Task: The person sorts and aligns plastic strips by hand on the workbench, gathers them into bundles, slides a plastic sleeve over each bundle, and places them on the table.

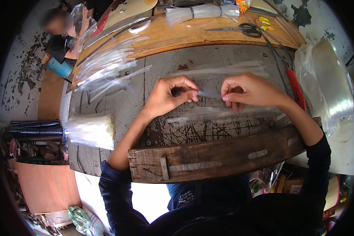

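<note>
Between my two hands stretches a short clear plastic strip [210, 94], held above the scratched grey tabletop. My left hand [173, 94] pinches its left end between thumb and forefinger. At the other end, my right hand [242, 92] grips it the same way, with the remaining fingers curled. Loose clear strips [224, 70] lie on the table behind my hands. More clear strips [208, 115] lie in front of them, partly under my right hand. A thick stack of short clear strips [91, 129] rests to the left of my left forearm.
A worn wooden beam [220, 153] runs along the near edge under my forearms. Long strips [110, 59] spread at the back left. Black scissors [249, 30], a tape roll [139, 24] and a bundle [202, 14] lie behind. A red-handled tool [295, 89] is at right; another person [65, 43] sits far left.
</note>
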Motion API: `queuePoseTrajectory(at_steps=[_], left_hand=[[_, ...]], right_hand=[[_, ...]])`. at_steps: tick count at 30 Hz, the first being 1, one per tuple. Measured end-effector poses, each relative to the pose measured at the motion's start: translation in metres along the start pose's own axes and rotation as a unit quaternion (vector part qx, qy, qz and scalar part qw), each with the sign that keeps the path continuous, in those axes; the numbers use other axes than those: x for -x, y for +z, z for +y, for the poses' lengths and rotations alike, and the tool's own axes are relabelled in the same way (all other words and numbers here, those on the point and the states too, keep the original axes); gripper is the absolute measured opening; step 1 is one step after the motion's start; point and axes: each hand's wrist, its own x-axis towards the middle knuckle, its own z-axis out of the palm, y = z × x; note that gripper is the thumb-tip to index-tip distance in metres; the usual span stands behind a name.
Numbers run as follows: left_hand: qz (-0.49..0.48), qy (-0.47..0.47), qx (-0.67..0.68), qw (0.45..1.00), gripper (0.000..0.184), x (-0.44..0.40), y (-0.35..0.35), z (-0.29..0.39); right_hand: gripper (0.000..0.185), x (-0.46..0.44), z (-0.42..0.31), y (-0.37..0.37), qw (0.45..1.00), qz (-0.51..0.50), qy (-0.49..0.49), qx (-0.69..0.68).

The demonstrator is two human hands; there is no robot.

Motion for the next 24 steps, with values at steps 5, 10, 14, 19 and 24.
queuePoseTrajectory(at_steps=[5,10,14,19,24], left_hand=[[0.016,0.03,-0.004,0.999,0.008,-0.001,-0.006,-0.002],[0.228,0.025,-0.21,0.951,0.013,-0.003,-0.018,-0.013],[0.33,0.037,-0.355,0.874,0.021,-0.007,-0.011,-0.011],[0.167,0.07,-0.272,0.945,0.027,-0.003,-0.009,0.0],[-0.04,0.1,-0.17,0.98,0.041,-0.003,0.001,0.001]], right_hand=[[0.012,0.002,0.01,-0.009,0.996,0.053,-0.055,0.046],[0.013,0.003,0.029,-0.039,0.966,0.164,-0.067,0.189],[0.015,0.004,0.033,-0.03,0.858,0.287,-0.144,0.4],[0.016,0.01,0.01,0.0,0.928,0.047,-0.117,0.349],[0.019,0.008,-0.002,0.002,0.957,0.018,-0.018,0.29]])
